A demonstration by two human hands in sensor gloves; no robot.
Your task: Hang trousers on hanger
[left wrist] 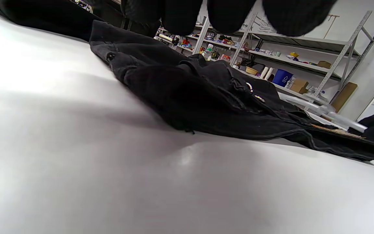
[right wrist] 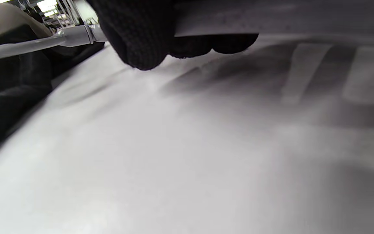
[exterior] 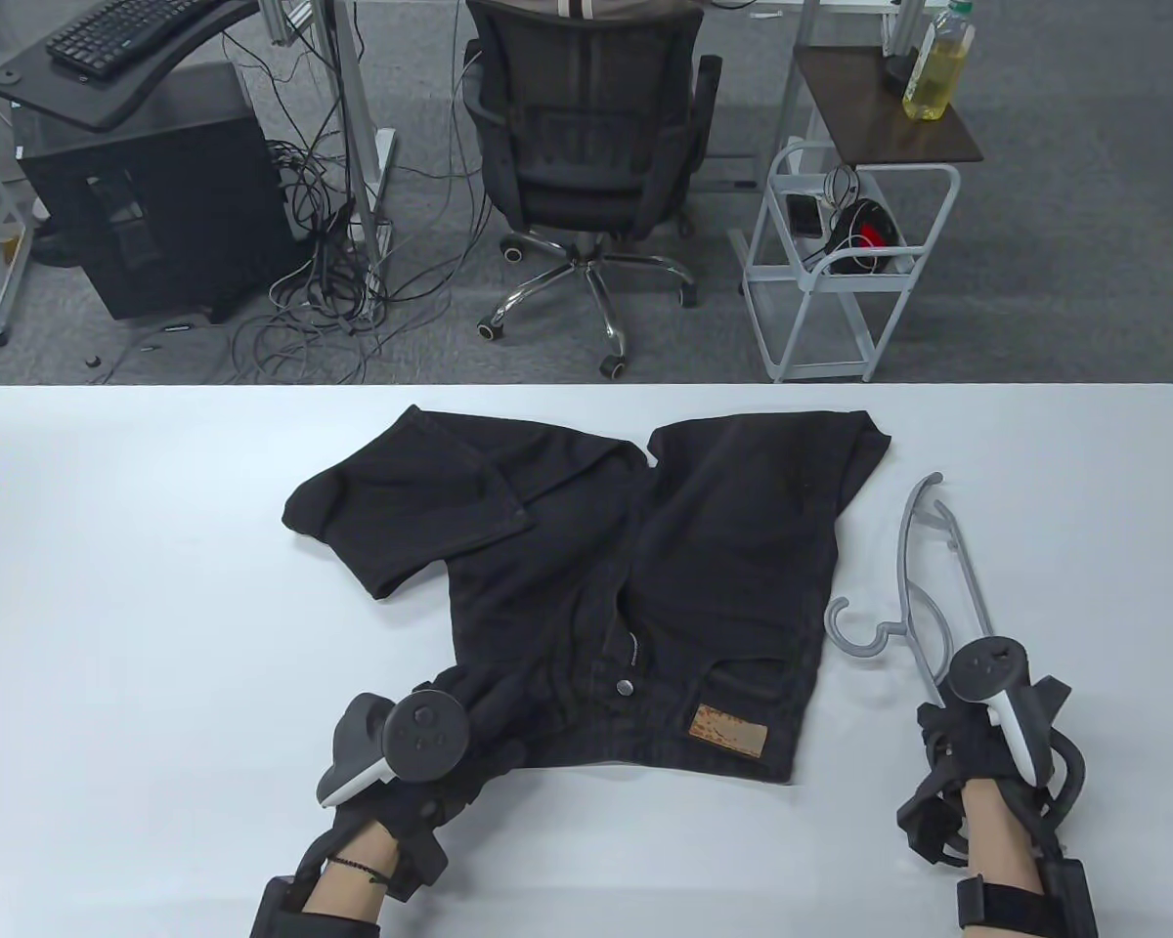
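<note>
We take the black trousers as our landmark throughout. Under them spreads the white desk, the largest thing in sight, its near edge cut off by the bottom of the table view. The trousers lie flat at the middle of the desk, waistband toward us, with a silver button and a tan patch showing; one leg is folded over on the far left side. In the left wrist view their far part is hidden behind the fingers hanging from the top.

To the right of the trousers, apart from the cloth, lies the grey hanger, its hook turned toward the trousers. Its near end disappears under the right hand. In the right wrist view gloved fingers curl on a grey bar of the hanger, so that grip is closed around it, though the picture is blurred.

The left hand rests at the near left corner of the trousers' waistband. The tracker covers its fingers there; we cannot tell whether the grip holds the cloth.
</note>
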